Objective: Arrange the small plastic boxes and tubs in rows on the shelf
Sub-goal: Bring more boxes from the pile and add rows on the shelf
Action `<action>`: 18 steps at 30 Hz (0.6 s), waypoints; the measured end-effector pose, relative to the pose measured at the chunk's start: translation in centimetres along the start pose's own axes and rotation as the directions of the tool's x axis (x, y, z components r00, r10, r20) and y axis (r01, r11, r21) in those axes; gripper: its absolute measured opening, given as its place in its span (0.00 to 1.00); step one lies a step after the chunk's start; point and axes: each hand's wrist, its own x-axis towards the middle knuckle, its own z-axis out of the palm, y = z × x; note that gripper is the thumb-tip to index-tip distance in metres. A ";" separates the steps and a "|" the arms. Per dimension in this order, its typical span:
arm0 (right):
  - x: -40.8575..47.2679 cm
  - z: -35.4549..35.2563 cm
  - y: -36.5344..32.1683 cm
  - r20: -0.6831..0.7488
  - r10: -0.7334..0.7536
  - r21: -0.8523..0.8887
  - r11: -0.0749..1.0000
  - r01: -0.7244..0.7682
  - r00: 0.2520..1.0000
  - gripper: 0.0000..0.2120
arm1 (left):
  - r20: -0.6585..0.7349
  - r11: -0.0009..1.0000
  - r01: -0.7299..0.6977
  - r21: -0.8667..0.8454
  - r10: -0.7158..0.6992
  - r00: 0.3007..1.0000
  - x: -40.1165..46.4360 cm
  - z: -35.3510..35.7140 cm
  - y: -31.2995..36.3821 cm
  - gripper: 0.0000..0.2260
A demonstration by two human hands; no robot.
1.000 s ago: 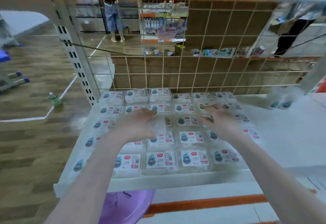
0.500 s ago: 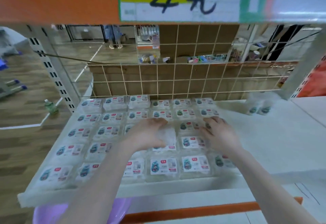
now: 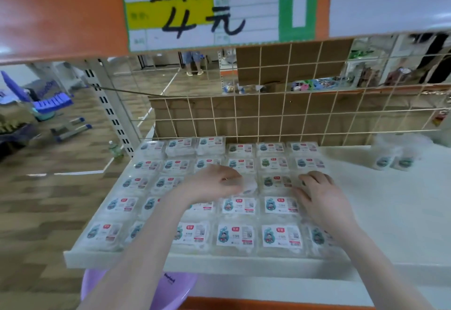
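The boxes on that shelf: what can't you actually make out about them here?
- Head view: the left hand covers the box beneath it, so its grip is unclear.
- The right hand hides part of the right-hand column.
- Label print on the boxes is too small and blurred.
- The tubs at far right are smeared.

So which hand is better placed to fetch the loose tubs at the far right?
Probably the right hand: it rests on the grid's right edge, nearer the two tubs across bare shelf. The left hand sits mid-grid.
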 end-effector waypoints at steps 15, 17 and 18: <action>-0.1 -0.4 -0.4 -0.025 -0.005 0.012 1.000 0.005 1.000 0.11 | -0.172 0.996 -0.007 -0.085 -0.008 0.985 2.8 0.2 -1.5 0.24; -0.1 -0.3 -0.4 -0.042 -0.013 0.015 1.000 0.014 0.999 0.09 | -0.120 1.000 0.015 -0.005 -0.015 0.993 2.7 0.6 -1.6 0.27; -0.1 -0.3 -0.4 -0.047 -0.016 0.012 1.000 0.016 0.999 0.09 | -0.109 1.000 0.015 0.027 -0.012 0.994 2.7 0.7 -1.7 0.28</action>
